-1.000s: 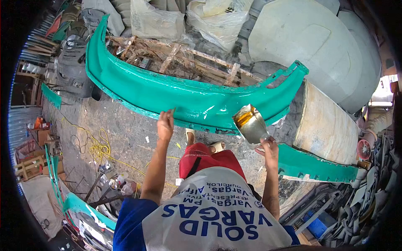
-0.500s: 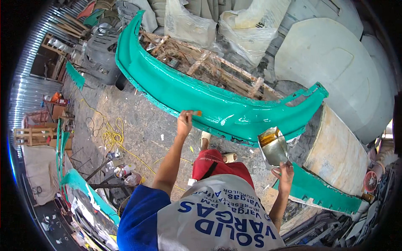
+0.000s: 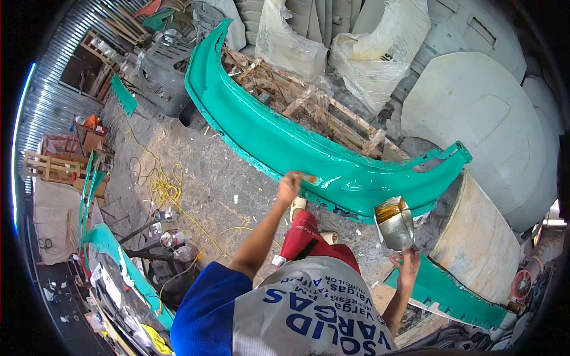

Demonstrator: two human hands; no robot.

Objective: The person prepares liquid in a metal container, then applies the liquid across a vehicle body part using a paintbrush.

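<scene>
"Where is the green panel (image 3: 267, 133) found?"

"If the clock's middle is put at the chest (image 3: 297, 291), the panel is stretched from near 11 o'clock round to 2."

"How are the hands held?"

"At 12 o'clock, the left hand (image 3: 289, 187) is curled, and a small brush (image 3: 309, 178) is pinched in it. Whether the panel is touched by the brush cannot be told. Between 2 and 3, a metal tin (image 3: 399, 230) is gripped at its near edge by the right hand (image 3: 407, 264)."

"What could be spilled?"

"The brown stuff (image 3: 390, 212) in the tin. If the tin is tipped too far, the floor (image 3: 205, 163) could be splashed."

"Could anything be smudged?"

"The shiny panel, if it is wet and gets bumped by the tin."

"And the yellow cord (image 3: 165, 191) at 10 o'clock?"

"A foot could be caught by it."
</scene>
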